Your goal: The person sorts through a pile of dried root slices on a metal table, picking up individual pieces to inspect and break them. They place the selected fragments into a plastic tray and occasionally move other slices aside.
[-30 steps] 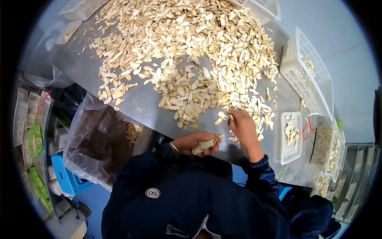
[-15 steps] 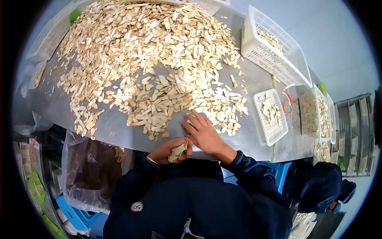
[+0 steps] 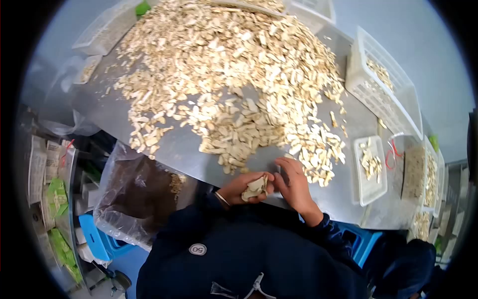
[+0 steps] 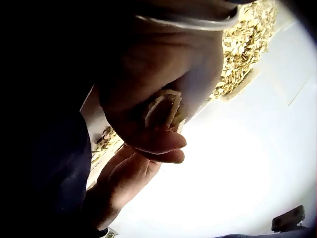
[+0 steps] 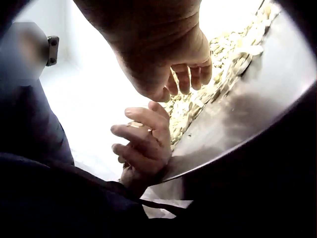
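My left hand [image 3: 245,189] curls its fingers round a small bunch of pale dried slices [image 3: 255,187] at the table's near edge. In the left wrist view the slices [image 4: 163,110] sit in the palm behind the bent fingers. My right hand [image 3: 296,188] is just to the right of it, its fingertips close to the left thumb. In the right wrist view its fingers [image 5: 183,79] are loosely bent, with nothing seen between them. Ahead of both hands lies a loose cluster of slices [image 3: 241,132], joining a large heap [image 3: 214,55] across the metal table [image 3: 184,144].
A white tray [image 3: 372,192] with some slices lies to the right, a perforated white basket [image 3: 378,99] beyond it. Further white baskets [image 3: 107,27] line the far edge. A plastic-lined bin [image 3: 112,199] with brown contents stands below the table at the left. Another person's dark sleeve [image 3: 403,261] shows at lower right.
My right hand has gone from the slices at the heap's near edge to beside my left hand, which keeps holding its bunch. The head view swung right and back.
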Motion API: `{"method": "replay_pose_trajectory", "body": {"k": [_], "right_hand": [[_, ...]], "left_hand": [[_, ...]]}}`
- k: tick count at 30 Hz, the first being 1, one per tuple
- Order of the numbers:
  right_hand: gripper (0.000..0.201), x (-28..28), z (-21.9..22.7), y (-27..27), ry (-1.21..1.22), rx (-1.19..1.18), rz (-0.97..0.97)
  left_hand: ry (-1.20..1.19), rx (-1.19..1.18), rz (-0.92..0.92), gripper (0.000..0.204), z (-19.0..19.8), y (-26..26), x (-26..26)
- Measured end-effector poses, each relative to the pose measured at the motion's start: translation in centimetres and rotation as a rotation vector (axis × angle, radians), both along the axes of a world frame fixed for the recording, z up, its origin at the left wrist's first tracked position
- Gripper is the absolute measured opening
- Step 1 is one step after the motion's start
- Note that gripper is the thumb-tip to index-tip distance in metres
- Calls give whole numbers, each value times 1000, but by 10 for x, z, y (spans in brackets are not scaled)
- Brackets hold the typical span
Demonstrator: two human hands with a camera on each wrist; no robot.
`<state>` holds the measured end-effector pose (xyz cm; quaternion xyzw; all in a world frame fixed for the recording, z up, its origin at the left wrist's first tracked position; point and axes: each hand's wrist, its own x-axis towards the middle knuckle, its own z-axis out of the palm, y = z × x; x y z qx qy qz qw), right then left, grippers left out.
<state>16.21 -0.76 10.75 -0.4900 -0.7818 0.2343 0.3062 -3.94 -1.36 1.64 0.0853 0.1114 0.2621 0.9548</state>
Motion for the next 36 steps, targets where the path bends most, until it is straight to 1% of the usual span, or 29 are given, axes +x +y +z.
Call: {"method": "replay_pose_trajectory", "body": {"k": [4,7,8,11,12,13,15,17,18,21,22,25,28,30,31,33,35,36], "right_hand": [[36,-14,-6,3,61,63,-45],[34,-18,-8,2,129,21,-92],[33,-19,-8,-1,182,-34,-131],[34,-12,-20,-7,297,-192,-122],[35,-10,-22,-8,294,-155,-111],[35,-5,-24,-11,307,-169,-114],[34,2,-21,-17,344,-207,-166],[33,13,-27,-23,412,-156,-199],[33,20,-29,-26,448,-131,-202],[31,38,-23,-45,464,-211,-286],[25,42,-22,-50,507,-167,-326],[20,67,-16,-68,467,-183,-358],[17,89,-33,-85,365,-49,-390],[17,102,-55,-93,316,58,-379],[17,107,-60,-94,292,112,-370],[16,111,-52,-97,320,100,-348],[16,112,-50,-101,325,78,-330],[15,114,-51,-100,314,73,-324]], "left_hand": [[76,-77,151,40,13,-1,-15],[119,-144,248,41,26,2,-30],[-13,-164,261,39,20,5,-36],[-23,-195,373,39,34,11,-37],[-133,-180,358,38,24,17,-39],[-109,-152,375,37,35,23,-31],[-23,-175,400,36,52,28,-22],[93,-179,412,35,66,35,-5],[108,-205,409,36,73,39,6],[147,-150,327,35,88,53,43],[208,-168,322,34,97,57,61],[193,-40,222,34,99,77,113],[206,-40,136,34,100,92,176],[196,-46,84,36,100,101,225],[189,-51,63,38,101,107,252],[321,85,12,52,127,113,311],[294,128,-16,64,143,109,352],[279,155,-32,71,146,109,363]]}}
